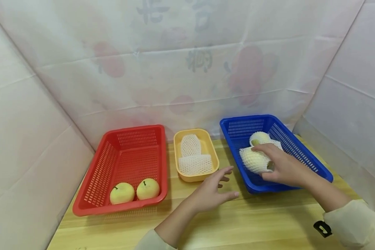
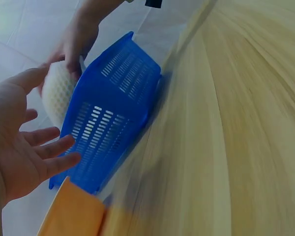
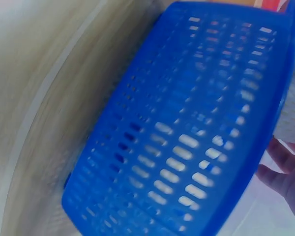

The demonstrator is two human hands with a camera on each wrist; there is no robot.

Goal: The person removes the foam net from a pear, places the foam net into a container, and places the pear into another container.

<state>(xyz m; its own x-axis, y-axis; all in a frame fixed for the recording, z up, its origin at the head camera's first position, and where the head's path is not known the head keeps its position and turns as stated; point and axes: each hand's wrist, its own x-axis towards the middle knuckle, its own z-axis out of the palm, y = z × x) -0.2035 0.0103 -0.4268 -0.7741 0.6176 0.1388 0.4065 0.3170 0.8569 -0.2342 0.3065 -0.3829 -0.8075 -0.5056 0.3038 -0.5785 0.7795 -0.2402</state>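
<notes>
In the head view my right hand [image 1: 282, 168] grips a pear wrapped in a white foam net [image 1: 252, 160], over the near part of the blue basket [image 1: 247, 127]. A second netted pear [image 1: 258, 138] lies just behind it, partly covered by the hand and the first net. My left hand [image 1: 210, 193] hovers over the table between the yellow tray and the blue basket, fingers spread and holding nothing. The left wrist view shows the gripped pear [image 2: 58, 93] at the basket's rim, beyond my left fingers.
Two bare yellow pears [image 1: 122, 193] sit at the near end of the red basket [image 1: 137, 161] on the left. Two foam nets [image 1: 195, 165] lie in the yellow tray [image 1: 192, 178] between the baskets. White cloth walls [image 1: 181, 76] enclose the wooden table [image 1: 237, 222].
</notes>
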